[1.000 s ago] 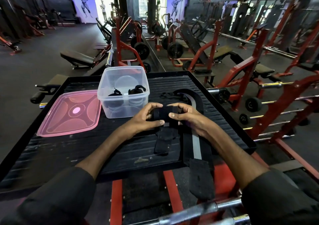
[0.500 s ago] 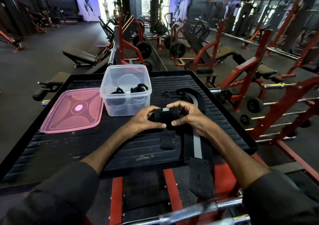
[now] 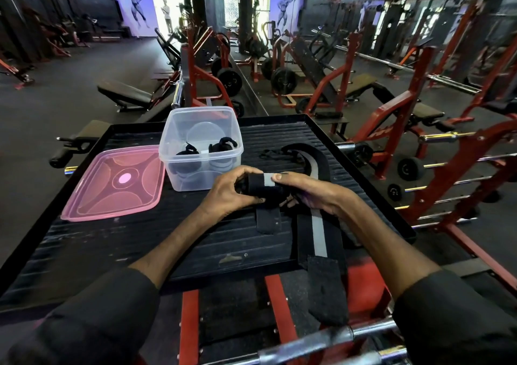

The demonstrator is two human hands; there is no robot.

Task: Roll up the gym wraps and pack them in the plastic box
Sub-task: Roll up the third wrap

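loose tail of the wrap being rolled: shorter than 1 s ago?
Yes. The wrap tail has drawn up toward the hands; its end sits farther from the platform's near edge.

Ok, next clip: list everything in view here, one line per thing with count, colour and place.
plastic box: 1, clear, open, far side of platform
rolled wraps: 2, black, inside the box
lid: 1, pink, flat on platform, left of box
wrap being rolled: 1, black with grey stripe, between both hands, tail lying toward the camera
unrolled wrap: 1, black with grey stripe, right of the hands, near end hanging off the platform edge
platform: 1, black, ribbed
gym machines: many, red and black, background
left hand: gripping the roll
right hand: gripping the roll
sleeves: 2, dark, bottom corners
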